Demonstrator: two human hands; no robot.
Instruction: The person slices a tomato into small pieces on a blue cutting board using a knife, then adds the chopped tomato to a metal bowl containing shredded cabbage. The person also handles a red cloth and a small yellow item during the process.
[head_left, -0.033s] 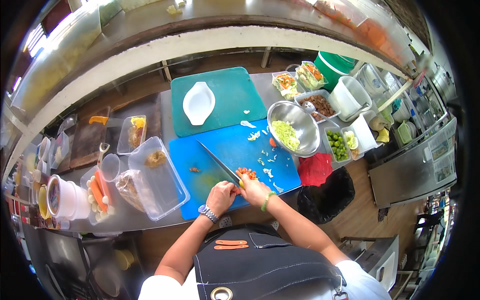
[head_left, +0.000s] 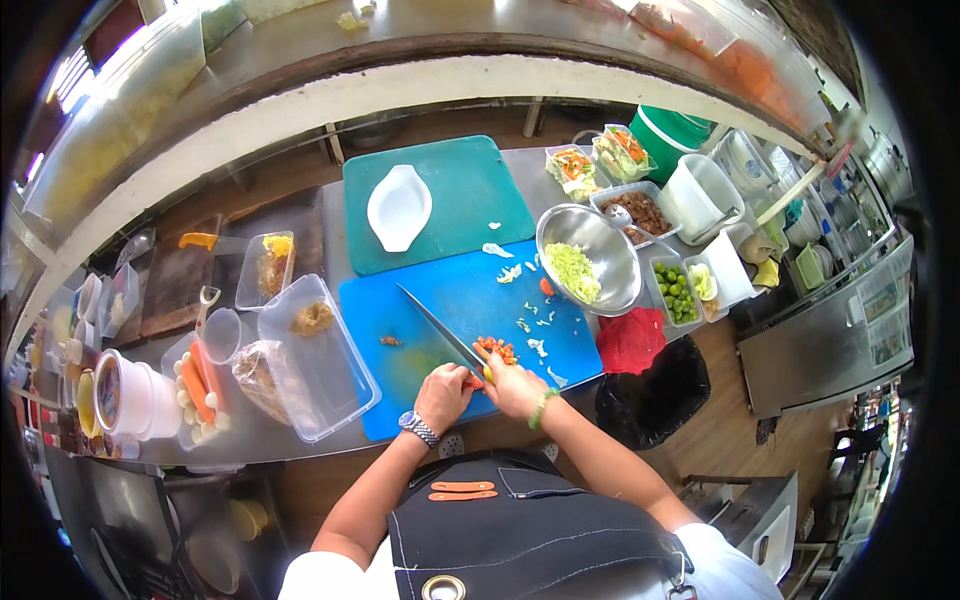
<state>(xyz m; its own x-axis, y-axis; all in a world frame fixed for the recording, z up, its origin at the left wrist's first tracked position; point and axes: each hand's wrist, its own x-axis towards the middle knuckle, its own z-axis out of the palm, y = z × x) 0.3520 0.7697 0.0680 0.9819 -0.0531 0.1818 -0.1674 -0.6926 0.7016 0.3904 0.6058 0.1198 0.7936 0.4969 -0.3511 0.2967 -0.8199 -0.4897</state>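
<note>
Where knife point(head_left: 437, 325) meets board, carrot point(head_left: 495, 349) diced, orange

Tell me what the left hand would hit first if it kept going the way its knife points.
Judging by the knife in the left hand, the line runs up-left across bare blue cutting board. Past its edge it would likely meet the green board near the white oval dish, though fisheye bending leaves that unsure.

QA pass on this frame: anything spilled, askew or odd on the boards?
Minor only: pale vegetable scraps lie scattered on the blue cutting board, outside the steel bowl. A small reddish bit sits alone mid-board. Nothing looks damaged or tipped.
</note>
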